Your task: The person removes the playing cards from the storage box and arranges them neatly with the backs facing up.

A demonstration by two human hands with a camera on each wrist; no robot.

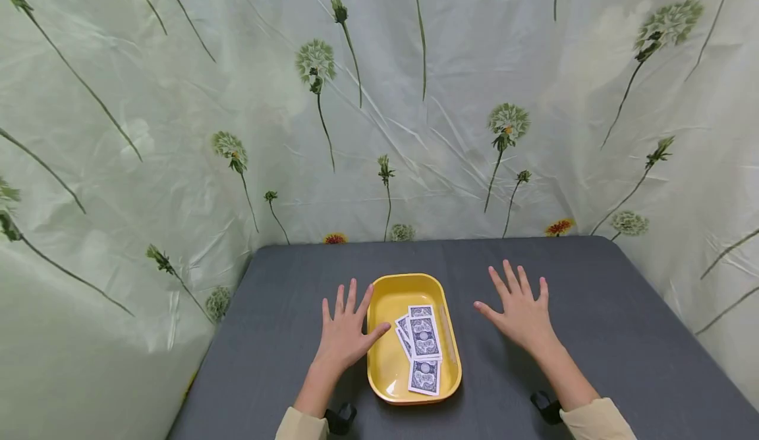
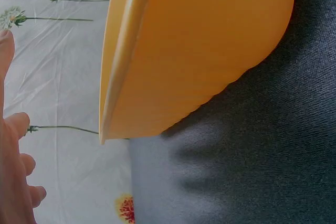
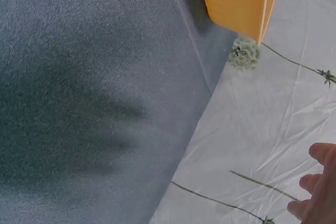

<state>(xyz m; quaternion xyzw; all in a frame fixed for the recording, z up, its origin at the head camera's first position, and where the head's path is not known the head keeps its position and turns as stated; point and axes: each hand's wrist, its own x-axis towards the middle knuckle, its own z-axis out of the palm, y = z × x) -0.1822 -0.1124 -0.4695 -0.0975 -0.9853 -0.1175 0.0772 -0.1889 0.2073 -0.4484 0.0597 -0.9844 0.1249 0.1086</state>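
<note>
A yellow tray (image 1: 388, 377) stands on the grey table, and several playing cards (image 1: 424, 338) lie in it, backs up and overlapping. My left hand (image 1: 346, 334) is spread above the tray's left side, its thumb over the rim and nothing held. To the right of the tray, apart from it, my right hand (image 1: 524, 315) hovers with fingers spread and holds nothing. The left wrist view shows the tray's outer wall (image 2: 199, 51) close up, with part of the left hand (image 2: 16, 166) at the edge. Fingers of the right hand (image 3: 320, 187) show in the right wrist view.
The dark grey tabletop (image 1: 284, 295) reaches back to a pale curtain (image 1: 379, 124) printed with dandelions. A long, pale, see-through strip (image 1: 447, 334) lies along the tray's right inner side. Black straps (image 1: 340, 419) are on both wrists.
</note>
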